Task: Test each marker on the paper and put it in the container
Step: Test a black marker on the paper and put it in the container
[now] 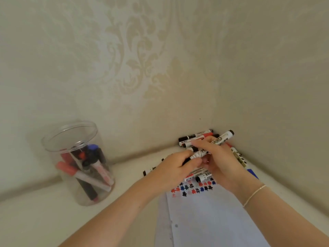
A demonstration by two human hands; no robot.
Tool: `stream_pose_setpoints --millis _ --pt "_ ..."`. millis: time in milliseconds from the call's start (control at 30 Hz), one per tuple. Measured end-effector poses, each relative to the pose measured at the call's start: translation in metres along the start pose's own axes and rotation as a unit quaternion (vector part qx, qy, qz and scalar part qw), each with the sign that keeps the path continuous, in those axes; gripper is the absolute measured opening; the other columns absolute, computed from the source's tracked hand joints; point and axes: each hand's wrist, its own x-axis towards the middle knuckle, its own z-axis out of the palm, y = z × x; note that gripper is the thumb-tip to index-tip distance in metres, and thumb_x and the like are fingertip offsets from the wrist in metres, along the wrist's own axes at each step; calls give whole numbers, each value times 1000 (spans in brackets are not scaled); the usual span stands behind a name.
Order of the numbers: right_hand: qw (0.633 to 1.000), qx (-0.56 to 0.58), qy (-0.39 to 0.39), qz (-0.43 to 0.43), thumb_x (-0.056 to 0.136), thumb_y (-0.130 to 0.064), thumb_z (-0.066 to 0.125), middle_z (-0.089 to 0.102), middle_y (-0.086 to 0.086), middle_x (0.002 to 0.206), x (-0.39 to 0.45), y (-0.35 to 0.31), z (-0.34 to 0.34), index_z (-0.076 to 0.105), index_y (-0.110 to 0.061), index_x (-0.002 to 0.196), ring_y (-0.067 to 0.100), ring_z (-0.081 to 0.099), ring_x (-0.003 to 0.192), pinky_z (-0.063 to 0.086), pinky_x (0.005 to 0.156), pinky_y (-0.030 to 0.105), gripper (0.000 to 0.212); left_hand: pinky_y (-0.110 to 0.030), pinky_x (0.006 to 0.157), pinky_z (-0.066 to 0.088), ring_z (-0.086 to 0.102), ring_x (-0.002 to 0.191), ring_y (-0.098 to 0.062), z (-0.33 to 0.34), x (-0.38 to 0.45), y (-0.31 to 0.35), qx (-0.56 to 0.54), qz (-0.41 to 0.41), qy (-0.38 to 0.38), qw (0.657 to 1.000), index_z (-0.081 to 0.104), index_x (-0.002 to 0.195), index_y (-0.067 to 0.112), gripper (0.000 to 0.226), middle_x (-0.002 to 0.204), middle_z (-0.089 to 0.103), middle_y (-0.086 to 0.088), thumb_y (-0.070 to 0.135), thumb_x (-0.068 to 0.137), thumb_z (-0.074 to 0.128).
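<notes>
gripping marker (211, 145) in both hands, black end up-right.

The container (78, 163) stands on the table (35, 220) at the left of the frame, w/ markers inside it (92, 168). The paper (210, 220) lies at the bottom right, w/ test marks (194, 188) along its far end. Behind the paper, in the corner by the wall (142, 68), lies a pile of markers (195, 138). Both hands meet over the pile & the paper's far end: left hand (175, 169) on the left, right hand (218, 161) on the right. They hold one marker (213, 144) between them, above the pile.
</notes>
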Motion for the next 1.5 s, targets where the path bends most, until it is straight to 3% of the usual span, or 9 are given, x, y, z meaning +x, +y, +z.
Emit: stream_pose_setpoints --millis 100,267,433,633,833,1000,1133,1300,1500 --pt "993 -26 -97 56 81 -18 71 39 1 54 -8 6 -13 50 -14 68 10 29 44 28 40 20 24 -25 88 50 64 94 0 16 -1 1 -38 4 -27 999 65 107 30 23 99 71 12 29 101 43" --pt "988 -26 -139 57 88 -14 62 43 7 58 -11 9 -26 55 -6 84 12 40 41 35 41 23 11 -7 56 41 59 55 3 26 -2 4 -159 4 -40 986 63 79 16 28 73 67 6 16 101 45" --pt "984 -68 -161 46 92 -10 55 46 13 58 -12 9 -31 54 -5 81 18 46 37 38 37 25 12 -15 41 27 28 43 -11 32 3 -1 -216 -16 -61 974 71 69 18 37 72 59 -35 37 94 51" --pt "978 -101 -181 28 92 -7 53 53 23 68 -11 7 -34 56 -3 80 20 50 37 38 37 23 13 -20 39 14 20 36 -7 31 4 2 -255 -55 -96 961 48 41 23 56 69 57 -28 28 97 47" --pt "976 -159 -146 8 90 -9 57 54 16 56 -10 7 -35 61 -8 68 21 47 36 29 36 20 22 -16 40 26 28 38 -6 28 2 4 -189 -78 -113 972 47 42 26 55 46 41 0 36 97 49" --pt "963 -257 -61 -59 86 -14 66 57 23 56 -7 13 -34 60 1 65 26 48 41 34 35 21 26 -30 68 56 67 72 -15 27 1 0 -121 -54 -88 987 72 85 25 18 81 72 3 29 94 58" --pt "976 -213 -20 -45 86 -11 65 50 19 59 -6 16 -29 59 9 74 16 44 39 32 34 19 24 -37 65 50 55 59 -10 30 4 2 -108 -63 -60 990 63 86 18 18 64 59 10 28 96 53" --pt "982 -181 -23 -53 87 -9 61 45 14 53 -7 13 -27 59 5 72 15 38 36 26 33 19 20 -6 57 36 51 52 11 28 -1 14 -97 -16 -42 994 61 83 25 23 58 57 10 25 100 45" --pt "980 -176 -64 -67 87 -9 61 51 17 55 -6 13 -29 58 6 68 24 39 39 30 34 22 25 -2 47 32 46 39 10 26 -7 24 -158 21 -53 986 63 80 11 31 49 43 -1 10 101 41"
